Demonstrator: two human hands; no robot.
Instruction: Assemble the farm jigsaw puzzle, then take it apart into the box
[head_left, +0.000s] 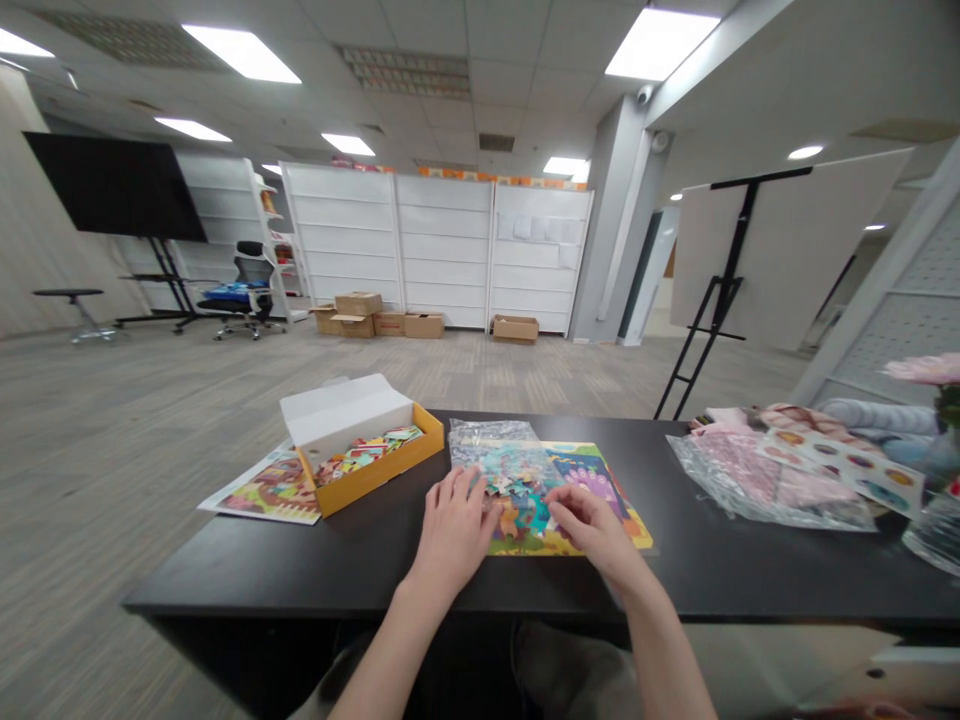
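Observation:
A colourful picture board (634, 520) lies near the table's front edge, with a loose heap of jigsaw puzzle pieces (517, 488) on its left half. Behind and partly over the heap is a clear plastic bag (491, 432). My left hand (456, 520) rests at the heap's left side, fingers stretched out and apart, holding nothing visible. At the heap's right side, my right hand (592, 522) has thumb and fingers drawn together by the teal pieces. Whatever is between those fingertips is too small to make out.
Left of the board stands an open yellow box (382, 482) of puzzle pieces, its white lid raised. A printed picture sheet (274, 490) lies partly under it. Plastic-wrapped pink fabric (757, 475), a sticker sheet (847, 468) and a flower vase (937, 500) occupy the right side.

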